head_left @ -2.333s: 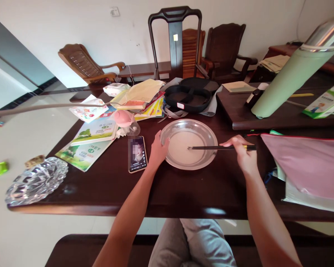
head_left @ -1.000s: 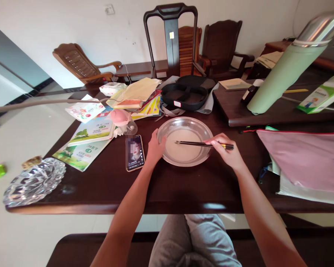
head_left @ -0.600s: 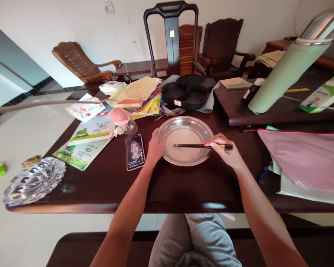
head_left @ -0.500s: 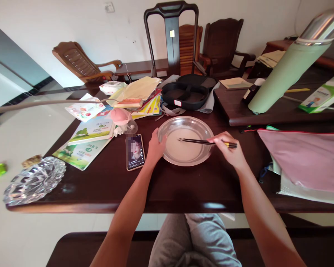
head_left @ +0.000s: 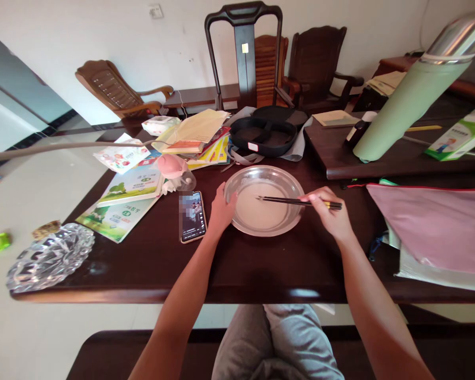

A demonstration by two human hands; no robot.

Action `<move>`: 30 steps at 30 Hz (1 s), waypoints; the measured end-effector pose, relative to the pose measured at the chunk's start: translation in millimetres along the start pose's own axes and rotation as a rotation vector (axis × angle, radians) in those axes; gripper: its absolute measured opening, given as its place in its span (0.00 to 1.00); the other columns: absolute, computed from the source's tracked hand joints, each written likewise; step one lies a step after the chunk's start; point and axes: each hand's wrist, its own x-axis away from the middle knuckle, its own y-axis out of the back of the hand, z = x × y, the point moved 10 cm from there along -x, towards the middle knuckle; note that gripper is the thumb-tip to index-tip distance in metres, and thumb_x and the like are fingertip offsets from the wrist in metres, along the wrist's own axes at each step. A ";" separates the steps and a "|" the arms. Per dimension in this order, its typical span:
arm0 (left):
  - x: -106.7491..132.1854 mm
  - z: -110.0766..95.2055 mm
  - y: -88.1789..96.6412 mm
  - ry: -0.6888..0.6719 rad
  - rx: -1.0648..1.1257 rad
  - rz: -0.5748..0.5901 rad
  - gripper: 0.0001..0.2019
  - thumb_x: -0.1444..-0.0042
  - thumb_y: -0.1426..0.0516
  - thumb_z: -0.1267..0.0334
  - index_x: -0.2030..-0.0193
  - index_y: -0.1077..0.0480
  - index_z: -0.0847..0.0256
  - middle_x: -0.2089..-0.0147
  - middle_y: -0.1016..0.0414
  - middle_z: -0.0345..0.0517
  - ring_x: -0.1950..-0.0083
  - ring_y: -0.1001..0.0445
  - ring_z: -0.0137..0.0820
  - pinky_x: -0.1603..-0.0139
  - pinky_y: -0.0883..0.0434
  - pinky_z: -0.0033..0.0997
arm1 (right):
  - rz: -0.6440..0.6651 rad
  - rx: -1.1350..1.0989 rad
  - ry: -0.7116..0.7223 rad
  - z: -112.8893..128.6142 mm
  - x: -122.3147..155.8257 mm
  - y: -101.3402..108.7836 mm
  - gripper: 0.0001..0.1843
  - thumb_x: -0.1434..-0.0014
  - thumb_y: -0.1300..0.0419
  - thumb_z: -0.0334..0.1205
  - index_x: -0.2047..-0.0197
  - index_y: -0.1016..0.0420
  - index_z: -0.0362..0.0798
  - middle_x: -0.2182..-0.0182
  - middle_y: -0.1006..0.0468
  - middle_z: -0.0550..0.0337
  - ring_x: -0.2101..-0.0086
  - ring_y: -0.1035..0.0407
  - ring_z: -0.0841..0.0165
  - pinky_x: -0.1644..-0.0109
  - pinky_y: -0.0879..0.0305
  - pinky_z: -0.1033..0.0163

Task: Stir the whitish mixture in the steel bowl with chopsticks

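A shallow metal basin (head_left: 257, 228) sits on the dark table in front of me, with a pale, cream-coloured substance (head_left: 261, 212) across its bottom. My left hand (head_left: 222, 210) grips the basin's left rim, thumb on the inside and fingers around the outer side. Black chopsticks (head_left: 285, 201) with gold bands are held together in my right hand (head_left: 329, 212), over the right rim. Their tips point left at the pale contents; whether they dip in cannot be made out. Just left of my left hand lies a lit phone (head_left: 193, 217).
Left are booklets (head_left: 130, 184), a pink-topped cup (head_left: 173, 168) and a crystal dish (head_left: 51, 258). Behind the basin stand a black case (head_left: 263, 138) and stacked papers (head_left: 200, 129). A green flask (head_left: 411, 111) and pink pouch (head_left: 435, 221) are at right. A cable (head_left: 71, 146) crosses the left.
My right hand and the chopsticks have shifted slightly to the right. The left hand and basin stay in place. The phone's screen picture is different.
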 end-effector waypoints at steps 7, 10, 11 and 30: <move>-1.2 2.4 -0.6 -0.015 0.020 -0.005 0.33 0.31 0.35 0.58 0.21 0.28 0.59 0.23 0.18 0.61 0.28 0.16 0.53 0.19 0.26 0.56 | 0.022 -0.094 -0.067 -4.9 2.9 -0.5 0.35 0.30 0.34 0.77 0.72 0.13 0.56 0.70 0.11 0.54 0.64 0.15 0.54 0.50 0.19 0.46; -1.5 2.8 -0.8 -0.018 0.027 -0.011 0.32 0.31 0.35 0.58 0.21 0.27 0.59 0.23 0.18 0.61 0.25 0.18 0.54 0.18 0.27 0.56 | 0.145 -0.050 -0.037 1.1 3.6 -21.3 0.34 0.31 0.34 0.79 0.68 0.11 0.57 0.64 0.08 0.53 0.58 0.14 0.53 0.48 0.19 0.45; -1.4 2.6 -1.1 -0.015 0.023 -0.008 0.33 0.31 0.35 0.58 0.21 0.27 0.60 0.22 0.19 0.61 0.24 0.19 0.54 0.18 0.27 0.56 | 0.142 -0.028 -0.023 2.3 3.0 -21.9 0.34 0.31 0.34 0.79 0.67 0.10 0.58 0.63 0.07 0.53 0.57 0.15 0.52 0.47 0.19 0.45; -0.3 1.4 -1.0 -0.005 0.026 0.006 0.32 0.30 0.35 0.59 0.21 0.28 0.60 0.22 0.20 0.63 0.23 0.19 0.54 0.19 0.27 0.56 | -0.141 -0.028 -0.047 -10.0 1.2 18.7 0.36 0.30 0.35 0.79 0.72 0.13 0.57 0.70 0.12 0.54 0.64 0.18 0.53 0.49 0.21 0.43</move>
